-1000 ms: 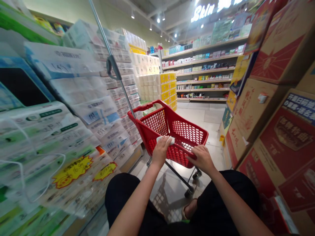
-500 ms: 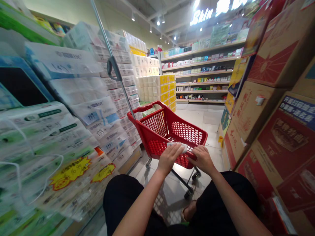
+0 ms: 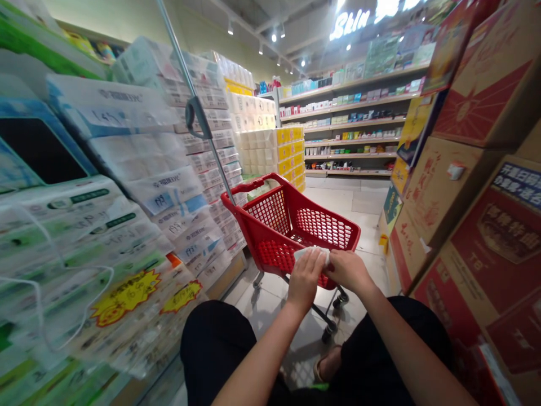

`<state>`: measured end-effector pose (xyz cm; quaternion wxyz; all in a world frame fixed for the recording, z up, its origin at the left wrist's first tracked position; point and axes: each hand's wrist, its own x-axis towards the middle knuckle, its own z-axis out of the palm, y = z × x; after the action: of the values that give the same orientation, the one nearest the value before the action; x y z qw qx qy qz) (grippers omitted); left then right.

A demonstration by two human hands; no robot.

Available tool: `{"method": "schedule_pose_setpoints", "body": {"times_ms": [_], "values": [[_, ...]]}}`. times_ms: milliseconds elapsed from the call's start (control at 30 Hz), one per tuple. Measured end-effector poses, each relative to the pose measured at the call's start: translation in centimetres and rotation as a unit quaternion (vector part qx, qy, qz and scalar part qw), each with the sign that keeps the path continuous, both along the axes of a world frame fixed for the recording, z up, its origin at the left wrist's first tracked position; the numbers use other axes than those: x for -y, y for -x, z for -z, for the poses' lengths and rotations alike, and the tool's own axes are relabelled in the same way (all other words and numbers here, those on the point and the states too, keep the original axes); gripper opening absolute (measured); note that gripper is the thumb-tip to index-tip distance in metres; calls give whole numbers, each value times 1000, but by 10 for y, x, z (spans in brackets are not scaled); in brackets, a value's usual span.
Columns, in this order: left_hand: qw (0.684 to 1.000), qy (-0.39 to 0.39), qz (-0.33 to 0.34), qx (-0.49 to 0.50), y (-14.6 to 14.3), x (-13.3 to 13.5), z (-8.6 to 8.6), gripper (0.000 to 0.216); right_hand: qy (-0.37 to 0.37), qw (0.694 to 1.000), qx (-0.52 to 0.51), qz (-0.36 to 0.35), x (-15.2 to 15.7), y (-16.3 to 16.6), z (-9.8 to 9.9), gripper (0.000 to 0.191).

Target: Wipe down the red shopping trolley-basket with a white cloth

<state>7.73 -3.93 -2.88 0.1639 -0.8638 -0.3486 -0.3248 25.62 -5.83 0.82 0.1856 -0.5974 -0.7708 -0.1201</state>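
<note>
A red plastic shopping cart (image 3: pixel 270 248) stands before my knees, its basket facing up. Across its near rim lies a white wipe or cloth (image 3: pixel 301 253), partly covered by my fingers. My left hand (image 3: pixel 305 279) is closed over this cloth, fingers pointing away from me and pressed together. Beside it, my right hand (image 3: pixel 350 270) has its fingers curled at the cloth's right end, touching or nearly touching my left fingertips. Whether the right fingers also rest on the basket rim I cannot tell.
Stacked tissue packs (image 3: pixel 169 197) rise on the left, with a white cable (image 3: pixel 95 282) draped over some. A metal pole with a grey handle (image 3: pixel 198 118) slants up from the cart. Cardboard boxes (image 3: pixel 435 192) line the right. Product shelves (image 3: pixel 350 121) stand behind.
My right hand has moved left, up against the cloth and my left hand. My left hand has shifted slightly right. The whole view has drifted a little.
</note>
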Motion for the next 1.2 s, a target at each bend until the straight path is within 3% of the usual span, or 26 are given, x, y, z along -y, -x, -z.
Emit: {"method": "schedule_pose_setpoints", "body": {"times_ms": [200,367,433,633,800,900,1067,1200], "values": [[999,44,25,1,-4,11,-11,60,-27,998,-44,-25,-4,0,17,2],[999,37,14,19,-9,10,-19,50,-65,995,-60,-50,-4,-3,26,7],[1000,17,18,11,-7,5,-18,43,-81,993,-58,-57,-4,-3,26,2],[998,-26,48,-30,26,-25,-19,41,-110,992,-43,-54,-5,-4,27,20],[999,14,-18,42,45,-44,-26,46,-120,991,-46,-39,-8,-1,30,24],[997,23,-33,62,33,-33,-22,46,-121,991,-45,-33,-9,0,31,24],[999,20,30,8,10,-3,-14,47,-112,992,-41,-34,-7,0,29,21],[998,10,57,-21,26,-12,-23,50,-107,993,-39,-31,-3,1,27,21]]}}
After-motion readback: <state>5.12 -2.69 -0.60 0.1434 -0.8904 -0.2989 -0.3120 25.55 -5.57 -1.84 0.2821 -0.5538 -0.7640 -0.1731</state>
